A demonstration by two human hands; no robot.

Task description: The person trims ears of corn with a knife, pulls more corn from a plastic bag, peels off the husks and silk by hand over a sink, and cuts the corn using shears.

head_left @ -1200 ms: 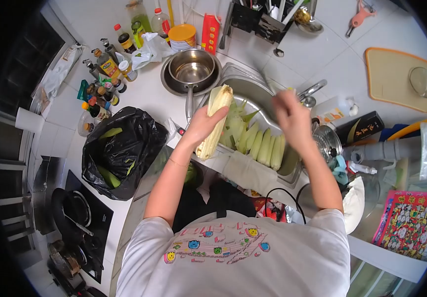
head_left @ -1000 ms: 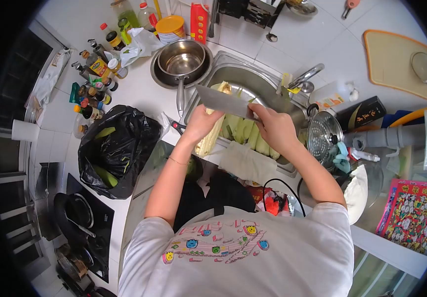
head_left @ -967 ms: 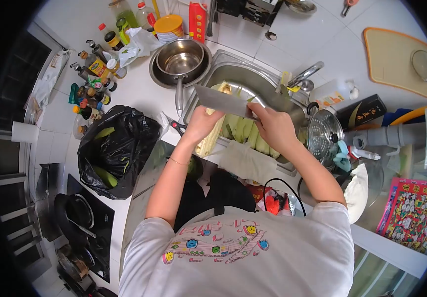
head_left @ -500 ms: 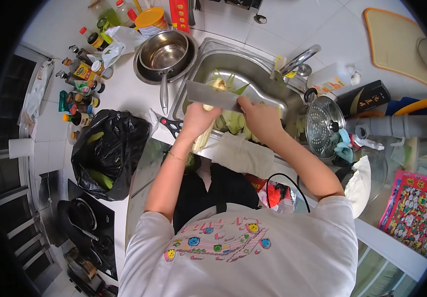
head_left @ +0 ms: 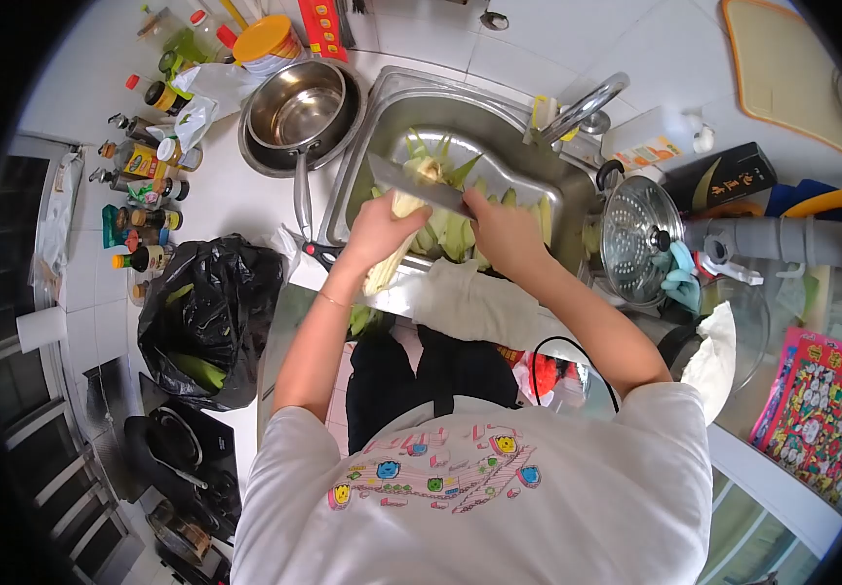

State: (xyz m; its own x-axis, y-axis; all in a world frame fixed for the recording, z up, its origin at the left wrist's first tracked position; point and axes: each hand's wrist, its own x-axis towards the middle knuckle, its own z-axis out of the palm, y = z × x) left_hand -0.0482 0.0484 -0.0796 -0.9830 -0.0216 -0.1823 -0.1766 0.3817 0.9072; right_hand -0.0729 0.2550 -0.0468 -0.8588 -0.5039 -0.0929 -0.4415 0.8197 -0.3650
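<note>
Knife [head_left: 415,184], swung in from two o'clock, now crosses corn's [head_left: 385,267] twelve-o'clock end, right hand [head_left: 505,230] gripping it, left hand [head_left: 379,231] clasping corn at sink's [head_left: 479,121] eight o'clock: blade work underway.

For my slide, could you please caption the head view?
At the sink, left hand grips corn, right hand holds a knife.

There was 1 broad grey steel cleaver [head_left: 419,185], 1 long pale-yellow held corn ear [head_left: 389,261], 1 rectangular silver metal sink [head_left: 469,127], 1 curved chrome tap [head_left: 587,106] and 1 crumpled black plastic bag [head_left: 235,307].
</note>
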